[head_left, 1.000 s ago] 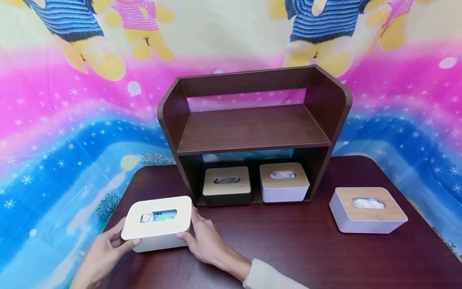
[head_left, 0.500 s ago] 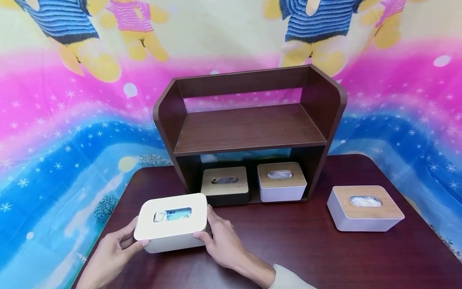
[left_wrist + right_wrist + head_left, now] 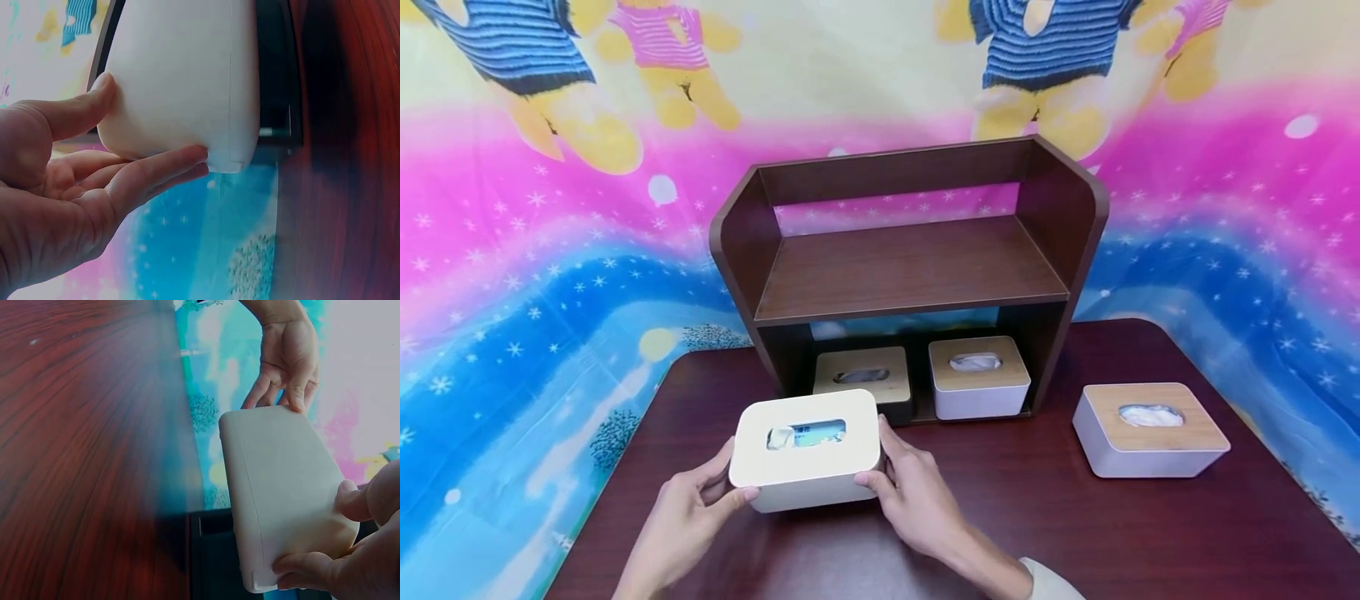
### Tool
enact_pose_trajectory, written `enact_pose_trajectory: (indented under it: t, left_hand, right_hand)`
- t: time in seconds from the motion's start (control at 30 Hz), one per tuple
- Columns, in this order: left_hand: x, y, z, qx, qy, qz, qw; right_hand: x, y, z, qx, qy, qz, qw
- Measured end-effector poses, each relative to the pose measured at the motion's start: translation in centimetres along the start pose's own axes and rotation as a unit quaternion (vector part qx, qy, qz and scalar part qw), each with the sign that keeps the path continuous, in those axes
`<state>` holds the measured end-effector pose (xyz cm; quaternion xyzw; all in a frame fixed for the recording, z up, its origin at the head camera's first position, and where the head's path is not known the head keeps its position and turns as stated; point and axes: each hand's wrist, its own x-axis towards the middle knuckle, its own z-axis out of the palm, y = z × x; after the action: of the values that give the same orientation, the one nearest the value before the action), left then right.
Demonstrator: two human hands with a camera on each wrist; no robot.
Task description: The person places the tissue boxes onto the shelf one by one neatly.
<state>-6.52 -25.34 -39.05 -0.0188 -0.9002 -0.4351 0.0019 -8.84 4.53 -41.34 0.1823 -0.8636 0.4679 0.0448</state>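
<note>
A cream-white tissue box (image 3: pixel 808 458) with an oval slot in its lid is held between both hands, raised off the table in the wrist views. My left hand (image 3: pixel 688 512) grips its left end, thumb at the front top edge and fingers along the end wall. At the opposite end my right hand (image 3: pixel 917 492) grips in the same way. Blue printed packaging shows through the slot. In the right wrist view the box's side (image 3: pixel 281 481) faces the camera. Behind it, a black tissue box with a wooden lid (image 3: pixel 880 379) is partly covered by the held box.
A dark brown two-tier shelf (image 3: pixel 917 258) stands at the back of the table (image 3: pixel 1015 517). Its lower tier bears the black box and a white tissue box with a wooden lid (image 3: pixel 981 396). Another white, wood-lidded tissue box (image 3: pixel 1150 437) sits on the table at right.
Both hands have carried the cream-white tissue box to the right and slightly toward the shelf's front. It now overlaps the black box in the head view. The head view has shifted slightly.
</note>
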Motion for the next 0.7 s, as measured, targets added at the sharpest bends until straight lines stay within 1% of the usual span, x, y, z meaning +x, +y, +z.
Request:
enact_pose_trajectory:
  t: [0.1,0.2,0.3,0.4,0.57,0.7]
  left_hand:
    - [0.3,0.6,0.8,-0.024,-0.002,-0.001,0.9997]
    - [0.6,1.1,1.6,-0.051,-0.006,-0.01,0.9986]
    - [0.9,1.7,2.3,-0.075,-0.002,-0.013,0.9971]
    - [1.1,2.2,3.0,-0.088,0.007,-0.004,0.996]
    - [1.5,3.3,3.7,-0.108,0.021,0.014,0.9938]
    - [1.9,4.3,3.9,-0.126,0.027,0.02,0.9915]
  right_hand:
    - [-0.3,0.3,-0.7,0.0,0.016,0.005,1.0]
    - [-0.6,0.6,-1.4,0.003,0.034,0.011,0.999]
    - [-0.8,0.9,-2.3,0.012,0.048,0.014,0.999]
    - [-1.0,1.0,-3.2,0.024,0.059,0.015,0.998]
    - [-1.2,1.0,-4.6,0.044,0.065,0.029,0.997]
    - [-1.2,0.9,-5.6,0.026,0.073,0.023,0.997]
